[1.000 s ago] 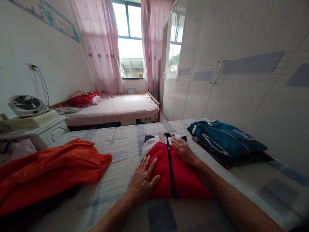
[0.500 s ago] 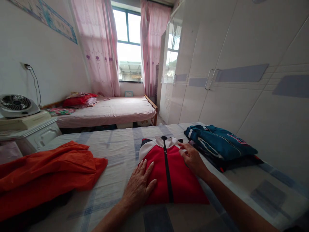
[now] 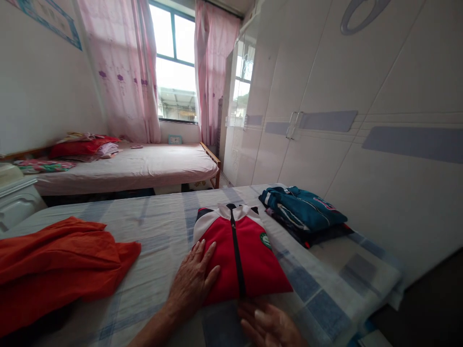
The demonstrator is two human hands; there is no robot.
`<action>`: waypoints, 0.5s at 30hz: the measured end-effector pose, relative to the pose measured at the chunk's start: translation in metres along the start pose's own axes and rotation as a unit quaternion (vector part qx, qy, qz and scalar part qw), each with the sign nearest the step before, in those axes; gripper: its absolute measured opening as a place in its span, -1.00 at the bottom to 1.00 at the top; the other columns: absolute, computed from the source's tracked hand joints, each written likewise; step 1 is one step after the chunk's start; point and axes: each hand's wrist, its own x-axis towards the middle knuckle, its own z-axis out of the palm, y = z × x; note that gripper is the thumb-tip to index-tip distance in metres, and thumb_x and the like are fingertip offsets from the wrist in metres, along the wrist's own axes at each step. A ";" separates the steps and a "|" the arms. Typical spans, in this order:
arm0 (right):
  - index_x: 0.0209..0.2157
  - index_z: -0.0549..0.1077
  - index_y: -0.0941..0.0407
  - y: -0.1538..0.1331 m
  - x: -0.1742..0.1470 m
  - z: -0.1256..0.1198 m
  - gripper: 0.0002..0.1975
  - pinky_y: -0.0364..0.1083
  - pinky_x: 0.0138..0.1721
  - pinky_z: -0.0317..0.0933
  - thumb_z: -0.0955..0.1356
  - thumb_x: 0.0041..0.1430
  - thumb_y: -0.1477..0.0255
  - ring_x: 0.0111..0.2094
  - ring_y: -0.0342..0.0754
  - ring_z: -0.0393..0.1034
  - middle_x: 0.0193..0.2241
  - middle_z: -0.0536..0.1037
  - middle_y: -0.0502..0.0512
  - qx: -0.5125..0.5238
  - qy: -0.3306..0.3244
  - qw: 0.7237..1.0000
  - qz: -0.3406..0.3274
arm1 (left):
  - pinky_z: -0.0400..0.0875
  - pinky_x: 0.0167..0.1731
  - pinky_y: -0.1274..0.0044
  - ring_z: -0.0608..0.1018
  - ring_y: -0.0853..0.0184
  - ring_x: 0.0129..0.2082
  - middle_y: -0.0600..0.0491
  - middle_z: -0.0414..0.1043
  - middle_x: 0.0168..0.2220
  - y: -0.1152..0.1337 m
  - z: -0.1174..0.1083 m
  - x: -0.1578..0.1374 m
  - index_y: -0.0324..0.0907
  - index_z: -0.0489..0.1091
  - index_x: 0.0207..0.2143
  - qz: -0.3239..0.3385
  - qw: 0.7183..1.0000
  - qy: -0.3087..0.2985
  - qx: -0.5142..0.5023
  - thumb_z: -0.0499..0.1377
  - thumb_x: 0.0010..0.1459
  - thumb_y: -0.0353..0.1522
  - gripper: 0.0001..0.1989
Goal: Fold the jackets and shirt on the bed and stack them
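- Pink curtains (image 3: 123, 43) hang beside a bright window (image 3: 177, 89), above a far bed (image 3: 155, 161); a wardrobe (image 3: 275, 86) runs along the right.
- On the near bed (image 3: 162, 231), a red jacket (image 3: 258, 270) lies folded front up, its collar away from the person, between an orange garment (image 3: 68, 255) and a teal top (image 3: 307, 209) on dark clothes (image 3: 321, 235).
- Left hand (image 3: 193, 274) rests flat on the jacket's left side, thumb and index finger apart, much as half a second ago.
- Right hand (image 3: 269, 323) has left the jacket's upper right and is now low, by the bottom edge; the green badge (image 3: 265, 240) it covered now shows.
- Camera aim has swung rightward: the fan has gone out of view, and more of the near bed's right end appears.
- Motion blurs the right hand, and the lower frame cuts it off; its fingers look loosely bent, but whether they touch or pinch the cloth cannot be told.
- Left frame edge crops the orange garment and the cabinet (image 3: 20, 205); dark cloth under the garment is hard to make out.
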 end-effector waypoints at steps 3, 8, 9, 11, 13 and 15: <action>-0.34 0.49 0.11 -0.002 0.002 0.015 -0.65 -0.03 0.09 0.18 0.54 -0.26 0.37 -0.02 0.01 0.38 -0.20 0.56 0.09 0.051 -0.017 0.998 -0.041 | 0.11 0.17 0.26 0.13 0.18 0.25 -0.10 0.10 0.25 -0.002 -0.001 -0.001 -0.11 0.12 0.22 -0.003 1.000 0.015 -0.023 -0.09 0.25 -0.15 -0.48; -0.30 0.50 -0.01 0.008 0.017 0.049 -0.62 0.00 0.14 0.17 0.53 -0.28 0.39 0.03 0.03 0.33 -0.19 0.56 -0.03 0.057 0.023 0.991 -0.120 | 0.13 0.16 0.28 0.18 0.21 0.23 -0.08 0.16 0.22 -0.003 -0.004 -0.002 -0.14 0.16 0.20 -0.010 0.998 0.025 -0.057 -0.10 0.25 -0.17 -0.49; -0.25 0.50 0.01 0.010 0.021 0.056 -0.58 0.00 0.15 0.15 0.52 -0.27 0.39 0.03 0.04 0.33 -0.17 0.56 -0.01 0.065 0.031 0.988 -0.137 | 0.13 0.17 0.28 0.19 0.21 0.23 -0.08 0.16 0.22 -0.002 -0.004 -0.002 -0.15 0.16 0.19 -0.009 0.998 0.027 -0.060 -0.10 0.25 -0.17 -0.49; -0.14 0.46 0.06 0.014 0.030 0.066 -0.51 0.00 0.17 0.13 0.50 -0.22 0.39 0.03 0.04 0.33 -0.14 0.54 0.03 0.082 0.041 0.982 -0.165 | 0.11 0.18 0.29 0.19 0.22 0.23 -0.09 0.17 0.21 -0.002 -0.005 -0.002 -0.18 0.17 0.19 -0.011 0.998 0.024 -0.065 -0.11 0.26 -0.18 -0.49; -0.07 0.42 0.09 0.015 0.039 0.072 -0.46 -0.01 0.15 0.15 0.49 -0.18 0.40 0.03 0.05 0.33 -0.13 0.54 0.06 0.097 0.051 0.978 -0.178 | 0.10 0.19 0.31 0.20 0.22 0.22 -0.09 0.18 0.21 0.000 -0.007 -0.001 -0.21 0.18 0.18 -0.013 0.997 0.021 -0.073 -0.13 0.27 -0.18 -0.49; -0.03 0.39 0.09 0.015 0.047 0.075 -0.45 0.01 0.10 0.22 0.47 -0.15 0.40 0.04 0.05 0.33 -0.13 0.54 0.05 0.109 0.072 0.975 -0.182 | 0.11 0.18 0.33 0.22 0.23 0.21 -0.08 0.22 0.19 0.001 -0.009 -0.002 -0.22 0.20 0.17 -0.016 0.996 0.024 -0.088 -0.14 0.27 -0.19 -0.50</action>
